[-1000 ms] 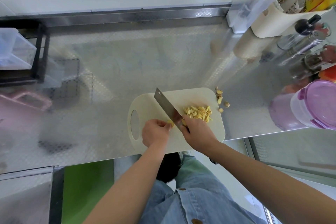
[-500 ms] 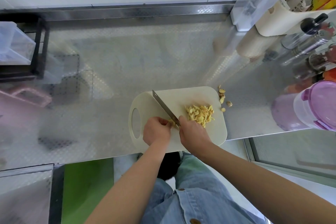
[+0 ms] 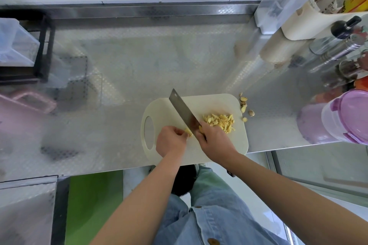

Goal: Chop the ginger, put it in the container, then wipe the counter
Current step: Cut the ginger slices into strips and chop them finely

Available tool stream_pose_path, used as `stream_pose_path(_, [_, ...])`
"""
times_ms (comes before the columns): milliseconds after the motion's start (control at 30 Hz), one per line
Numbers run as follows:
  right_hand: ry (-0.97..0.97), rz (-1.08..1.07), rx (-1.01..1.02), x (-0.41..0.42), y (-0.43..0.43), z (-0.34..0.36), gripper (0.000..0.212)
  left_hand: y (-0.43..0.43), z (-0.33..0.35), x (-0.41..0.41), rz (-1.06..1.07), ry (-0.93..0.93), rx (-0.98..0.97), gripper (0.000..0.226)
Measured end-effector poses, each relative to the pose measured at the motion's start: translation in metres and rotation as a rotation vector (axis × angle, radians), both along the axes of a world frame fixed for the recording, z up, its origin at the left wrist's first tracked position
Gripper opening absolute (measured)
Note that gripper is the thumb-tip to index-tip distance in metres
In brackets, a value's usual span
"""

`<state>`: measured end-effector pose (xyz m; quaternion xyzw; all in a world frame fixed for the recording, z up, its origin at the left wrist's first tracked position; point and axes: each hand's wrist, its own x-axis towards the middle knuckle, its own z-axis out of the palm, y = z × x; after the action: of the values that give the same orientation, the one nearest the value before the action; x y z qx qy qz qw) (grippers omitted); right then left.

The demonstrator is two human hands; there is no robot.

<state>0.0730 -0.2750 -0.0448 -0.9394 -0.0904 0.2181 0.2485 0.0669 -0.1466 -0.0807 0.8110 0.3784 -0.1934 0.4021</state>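
Yellow ginger nub (image 3: 188,132) sits mid cutting board (image 3: 217,103), pinched by L hand (image 3: 170,142) fingertips. R hand (image 3: 216,141) is wrapped round the cleaver (image 3: 182,110) handle, w/ the chopped pile (image 3: 220,122) on board's right half. Nub prob. firm, damp, slippery & tiny: hold its far-left end, fingers tucked.

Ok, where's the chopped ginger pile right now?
In the head view, the chopped ginger pile sits on the right half of the cutting board, just right of the knife and just beyond the right hand.

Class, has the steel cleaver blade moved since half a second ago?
Yes. The steel cleaver blade lifted; its tip now pokes past the cream cutting board's far edge.
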Motion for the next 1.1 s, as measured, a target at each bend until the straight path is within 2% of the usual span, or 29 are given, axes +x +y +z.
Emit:
stream_pose_path(133, [0.023,0.07,-0.066,0.0,-0.001,0.003,0.007,0.0,0.002,0.001,-0.001,0.011,-0.012,0.008])
stream_pose_path(400, [0.033,0.081,-0.124,-0.003,0.001,0.005,0.01,0.0,0.003,0.001,0.006,0.007,-0.017,0.009])
stream_pose_path(567, [0.051,0.099,-0.176,-0.004,0.007,-0.004,0.002,0.001,0.002,0.001,0.0,0.012,-0.022,0.011])
stream_pose_path(833, [0.018,-0.032,-0.038,0.008,0.012,-0.007,0.011,0.002,0.002,0.0,-0.008,0.0,-0.016,0.01])
stream_pose_path(967, [0.004,0.007,0.002,0.005,0.002,0.0,0.01,0.001,0.0,-0.001,-0.017,-0.004,-0.011,0.011])
stream_pose_path(1100, [0.025,0.078,-0.06,0.001,0.0,0.005,0.015,0.001,0.003,0.0,-0.013,-0.003,-0.004,0.008])
